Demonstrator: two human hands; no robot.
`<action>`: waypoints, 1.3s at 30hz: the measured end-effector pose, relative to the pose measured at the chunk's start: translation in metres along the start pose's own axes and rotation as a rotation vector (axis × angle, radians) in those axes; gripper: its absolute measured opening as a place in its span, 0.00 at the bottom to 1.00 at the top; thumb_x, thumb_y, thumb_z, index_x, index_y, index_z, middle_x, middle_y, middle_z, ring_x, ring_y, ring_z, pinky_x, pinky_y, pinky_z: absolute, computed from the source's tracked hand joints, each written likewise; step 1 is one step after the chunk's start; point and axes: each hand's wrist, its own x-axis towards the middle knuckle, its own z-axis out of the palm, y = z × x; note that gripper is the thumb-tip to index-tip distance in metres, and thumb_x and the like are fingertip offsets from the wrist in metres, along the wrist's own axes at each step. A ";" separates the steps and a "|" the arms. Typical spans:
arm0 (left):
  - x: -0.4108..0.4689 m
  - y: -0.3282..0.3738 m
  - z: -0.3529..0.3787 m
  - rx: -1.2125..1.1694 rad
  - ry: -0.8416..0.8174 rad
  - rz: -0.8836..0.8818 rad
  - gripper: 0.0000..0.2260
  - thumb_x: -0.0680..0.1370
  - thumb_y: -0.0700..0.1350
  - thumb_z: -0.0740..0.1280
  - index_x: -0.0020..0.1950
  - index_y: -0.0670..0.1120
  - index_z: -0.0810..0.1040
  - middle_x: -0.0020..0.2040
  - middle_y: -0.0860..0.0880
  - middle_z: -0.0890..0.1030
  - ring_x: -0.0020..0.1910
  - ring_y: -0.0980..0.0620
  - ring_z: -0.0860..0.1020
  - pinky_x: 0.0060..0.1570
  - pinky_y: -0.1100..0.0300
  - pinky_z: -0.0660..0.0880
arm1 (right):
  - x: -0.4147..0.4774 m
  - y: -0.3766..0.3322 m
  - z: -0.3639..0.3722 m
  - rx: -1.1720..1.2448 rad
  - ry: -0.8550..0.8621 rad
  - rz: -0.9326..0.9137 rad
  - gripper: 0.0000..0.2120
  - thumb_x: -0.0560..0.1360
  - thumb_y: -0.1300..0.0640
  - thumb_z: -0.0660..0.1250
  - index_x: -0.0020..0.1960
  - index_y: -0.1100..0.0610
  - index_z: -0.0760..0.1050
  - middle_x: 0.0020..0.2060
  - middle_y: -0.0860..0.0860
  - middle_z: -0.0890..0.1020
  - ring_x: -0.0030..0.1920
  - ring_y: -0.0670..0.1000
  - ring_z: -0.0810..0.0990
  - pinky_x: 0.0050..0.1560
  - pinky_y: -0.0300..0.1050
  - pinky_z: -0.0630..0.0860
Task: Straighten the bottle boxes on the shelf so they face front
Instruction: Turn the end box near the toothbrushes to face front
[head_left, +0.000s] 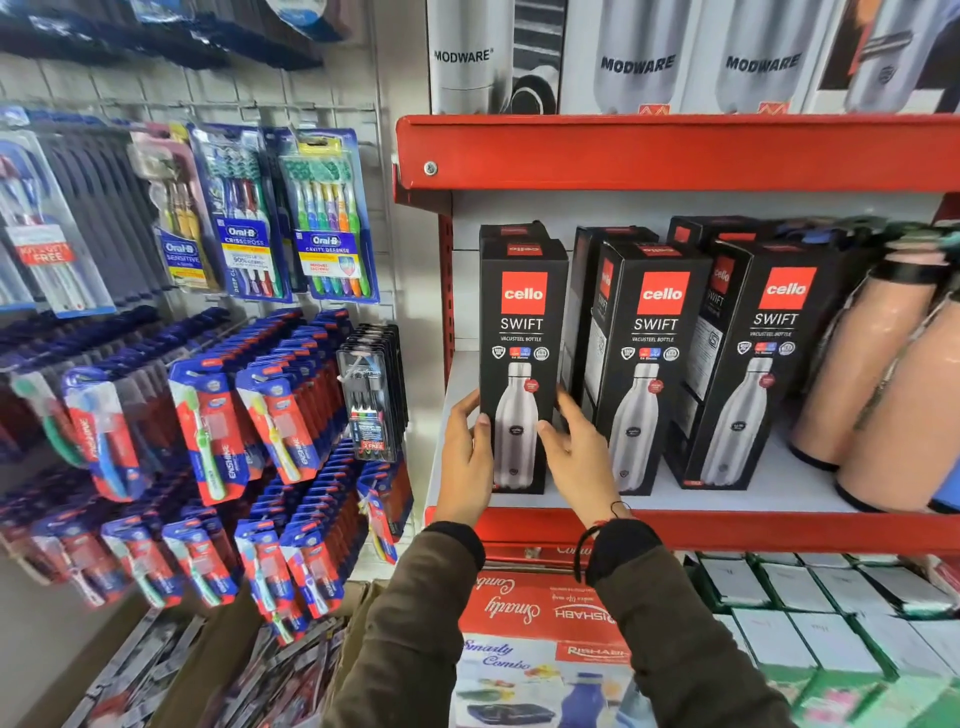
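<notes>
Three black Cello Swift bottle boxes stand in the front row on a white shelf (753, 493) with a red front lip. The left box (522, 332) faces front. My left hand (465, 457) grips its lower left edge and my right hand (576, 452) grips its lower right edge, thumbs on the front face. The middle box (652, 353) and the right box (769, 358) are turned slightly, showing their left sides. More of the same boxes stand behind them, partly hidden.
Pink bottles (883, 374) stand at the right end of the shelf. Modware boxes (639, 57) fill the shelf above. Toothbrush packs (260, 218) hang on a wall grid to the left. Below are red Combo boxes (530, 603) and white-green boxes (810, 613).
</notes>
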 end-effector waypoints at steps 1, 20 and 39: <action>0.000 0.000 0.000 0.003 0.003 -0.002 0.16 0.86 0.45 0.55 0.73 0.47 0.68 0.72 0.50 0.74 0.74 0.55 0.71 0.76 0.53 0.66 | -0.001 0.000 0.000 0.005 0.007 0.015 0.24 0.81 0.59 0.61 0.76 0.51 0.63 0.66 0.49 0.77 0.61 0.46 0.78 0.58 0.25 0.66; -0.040 0.027 -0.012 0.008 0.050 -0.072 0.12 0.84 0.51 0.61 0.67 0.58 0.74 0.59 0.72 0.79 0.54 0.72 0.78 0.61 0.57 0.76 | -0.029 0.007 -0.012 0.181 -0.004 0.046 0.20 0.80 0.48 0.63 0.72 0.46 0.70 0.67 0.46 0.78 0.68 0.44 0.74 0.72 0.50 0.70; -0.073 0.054 0.050 0.194 0.389 0.279 0.13 0.83 0.40 0.61 0.67 0.47 0.72 0.59 0.52 0.73 0.61 0.49 0.73 0.63 0.49 0.71 | -0.042 0.025 -0.061 0.212 0.397 -0.143 0.12 0.79 0.61 0.64 0.60 0.52 0.80 0.55 0.48 0.81 0.56 0.46 0.80 0.57 0.38 0.77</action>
